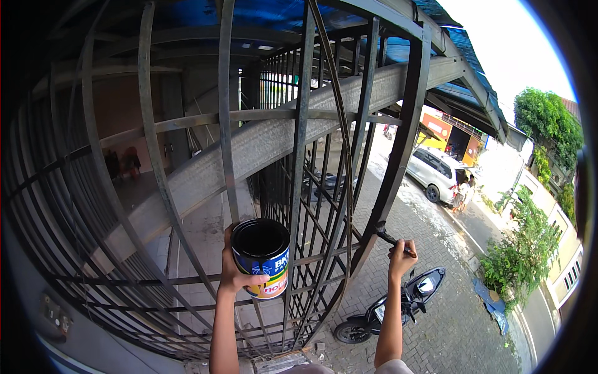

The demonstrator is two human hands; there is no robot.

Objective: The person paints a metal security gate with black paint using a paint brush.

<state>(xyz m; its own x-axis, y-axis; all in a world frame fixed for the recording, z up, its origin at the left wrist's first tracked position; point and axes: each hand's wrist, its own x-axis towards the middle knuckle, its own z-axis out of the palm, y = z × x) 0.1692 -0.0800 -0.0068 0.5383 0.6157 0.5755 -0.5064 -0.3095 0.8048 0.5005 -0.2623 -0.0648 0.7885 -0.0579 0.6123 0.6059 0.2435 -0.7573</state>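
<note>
My left hand (240,274) grips an open paint can (268,280) with a blue, white and yellow label, holding it against the barred metal gate (225,174). Dark paint (258,237) shows inside the can. In my right hand (402,255) is a paintbrush (392,239) with dark bristles, which meet the thick vertical post (392,176) at the gate's right side, low on the part I can see.
Behind the bars runs a wide sloping metal beam (268,143). Below right, a scooter (398,305) stands on paving (461,280). A silver car (433,171) and people (462,192) are by the street. A leafy plant (511,262) grows along the right.
</note>
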